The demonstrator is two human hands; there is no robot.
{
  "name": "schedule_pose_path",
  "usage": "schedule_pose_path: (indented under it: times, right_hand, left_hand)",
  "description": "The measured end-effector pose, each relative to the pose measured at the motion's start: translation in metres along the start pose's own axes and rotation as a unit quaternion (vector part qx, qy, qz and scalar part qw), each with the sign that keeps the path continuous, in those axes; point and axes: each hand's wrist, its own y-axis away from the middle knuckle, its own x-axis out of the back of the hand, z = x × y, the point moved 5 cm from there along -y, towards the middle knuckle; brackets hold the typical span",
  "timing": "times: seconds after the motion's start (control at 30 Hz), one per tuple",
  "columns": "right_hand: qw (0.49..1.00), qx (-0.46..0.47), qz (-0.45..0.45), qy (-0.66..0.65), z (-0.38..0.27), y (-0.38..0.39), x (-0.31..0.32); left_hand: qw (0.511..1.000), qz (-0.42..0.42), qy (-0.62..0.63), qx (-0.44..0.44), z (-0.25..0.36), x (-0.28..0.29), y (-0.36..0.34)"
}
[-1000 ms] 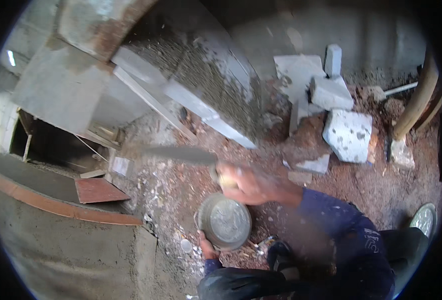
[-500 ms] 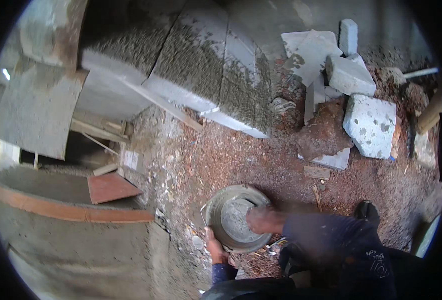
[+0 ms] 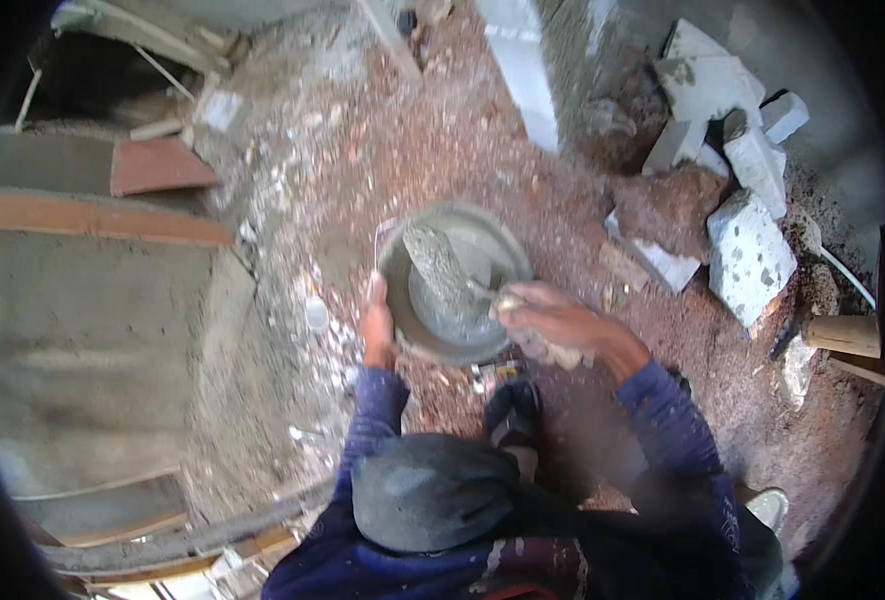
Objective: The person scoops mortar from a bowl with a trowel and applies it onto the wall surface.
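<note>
My left hand [image 3: 377,318] grips the left side of a grey round bucket [image 3: 503,245] with a thin wire handle, resting on the rubble floor. My right hand [image 3: 548,322] is closed on the handle of a trowel [image 3: 433,265], whose mortar-coated blade lies inside the bucket over wet grey mix. My shoe [image 3: 511,410] stands just below the bucket.
Broken white blocks [image 3: 748,260] and stone slabs lie right. A mortar-streaked block structure [image 3: 518,75] is at the top. Left are a cement surface [image 3: 83,350] with a wooden edge [image 3: 93,221] and a red board [image 3: 158,165]. A wooden pole [image 3: 843,335] is far right.
My right hand swung the trowel from above the floor down into the bucket, and its coated blade now shows there. The view has shifted, with the structures appearing higher and my body more visible.
</note>
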Motion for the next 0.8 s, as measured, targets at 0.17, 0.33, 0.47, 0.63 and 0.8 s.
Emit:
schedule_pose_path:
  times: [0.17,0.33,0.47,0.63,0.8]
  right_hand:
    - [0.943,0.188,-0.095,-0.259,-0.040,0.055,0.002]
    - [0.811,0.558,0.064,-0.164,-0.139,0.148,0.009]
    - [0.585,0.743,0.316,-0.076,-0.206,0.185,0.039]
    - [0.431,0.793,0.381,-0.200,-0.295,0.165,0.067]
    - [0.738,0.594,0.206,0.245,-0.295,0.076,0.039]
  left_hand:
    - [0.997,-0.074,0.018,-0.003,-0.031,0.010,-0.007]
    - [0.998,-0.029,-0.014,0.053,-0.024,0.024,0.006]
    - [0.998,-0.047,-0.035,0.034,-0.028,0.020,-0.011]
    - [0.997,-0.022,-0.068,0.023,-0.005,0.010,-0.005]
    - [0.985,0.031,-0.166,-0.034,-0.032,0.065,-0.041]
